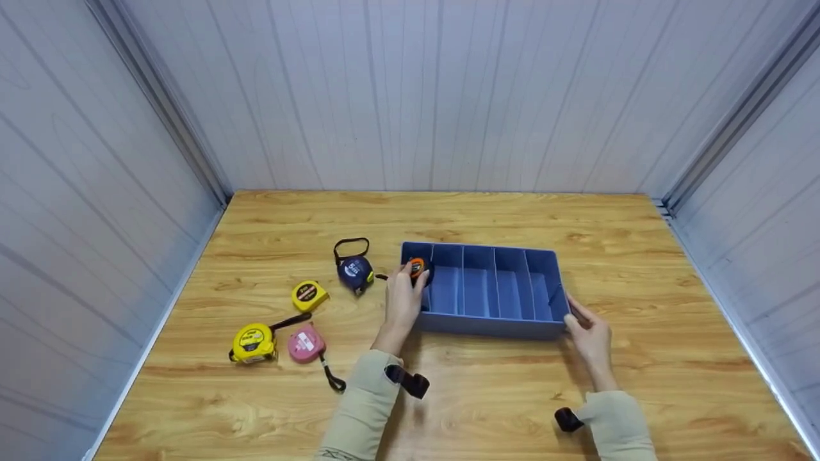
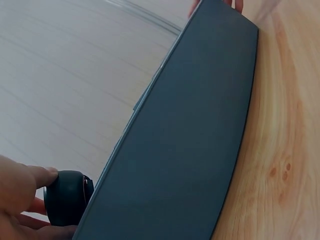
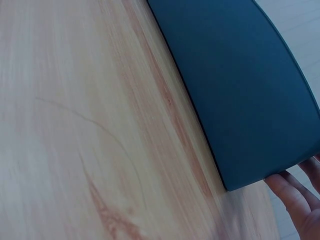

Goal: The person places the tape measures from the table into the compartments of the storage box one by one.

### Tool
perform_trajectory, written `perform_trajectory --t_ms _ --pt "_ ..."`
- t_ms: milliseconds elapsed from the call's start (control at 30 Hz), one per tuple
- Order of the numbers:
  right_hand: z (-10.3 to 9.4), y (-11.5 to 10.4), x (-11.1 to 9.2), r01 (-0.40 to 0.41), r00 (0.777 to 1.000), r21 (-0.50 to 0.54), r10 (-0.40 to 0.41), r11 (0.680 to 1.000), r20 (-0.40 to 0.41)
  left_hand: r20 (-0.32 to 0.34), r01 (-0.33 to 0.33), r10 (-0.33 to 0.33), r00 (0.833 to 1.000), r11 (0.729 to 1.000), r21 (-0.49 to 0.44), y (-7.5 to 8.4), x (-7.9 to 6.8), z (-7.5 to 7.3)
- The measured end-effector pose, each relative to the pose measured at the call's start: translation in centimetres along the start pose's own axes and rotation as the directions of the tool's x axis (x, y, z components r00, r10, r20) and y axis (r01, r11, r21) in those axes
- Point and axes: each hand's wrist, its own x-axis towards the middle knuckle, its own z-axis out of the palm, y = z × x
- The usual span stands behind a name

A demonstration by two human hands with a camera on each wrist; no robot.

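My left hand (image 1: pixel 403 301) grips a black tape measure (image 1: pixel 419 269) with an orange ring on its face, at the leftmost compartment of a blue divided box (image 1: pixel 490 325). In the left wrist view the tape measure's black case (image 2: pixel 65 199) shows between thumb and fingers, level with the box rim. At the other end of the box, my right hand (image 1: pixel 590 339) rests its fingers against the outer wall near the front corner. Seen from the right wrist, the fingertips (image 3: pixel 282 187) touch that end wall. The box's other compartments hold nothing.
Left of the box lie a dark blue tape measure (image 1: pixel 355 272) with a loop strap, a small yellow one (image 1: pixel 309 296), a larger yellow one (image 1: pixel 254 342) and a pink one (image 1: pixel 306 344) with a black strap. White panel walls (image 1: pixel 410 96) enclose the wooden table (image 1: pixel 500 397).
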Motion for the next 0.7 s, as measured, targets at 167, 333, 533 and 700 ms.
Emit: perform_trajectory --t_ms 167,333,533,700 --pt "0.1 2.6 1.0 0.048 0.999 0.014 -0.048 0.999 -0.007 -0.017 -0.003 0.004 1.000 0.999 0.049 0.2 0.1 0.0" --pt "-0.1 2.7 1.0 0.101 0.995 0.053 -0.102 0.993 0.013 0.012 0.047 -0.048 0.999 0.997 0.068 0.4 0.4 -0.2" --pt "0.0 3.6 1.4 0.109 0.994 0.005 -0.109 0.994 -0.012 0.003 0.061 -0.062 0.998 0.996 0.063 0.4 0.6 -0.3" --pt "0.0 3.2 1.2 0.126 0.992 0.005 -0.126 0.992 -0.016 -0.019 0.062 -0.061 0.998 0.997 0.041 0.2 0.8 -0.4"
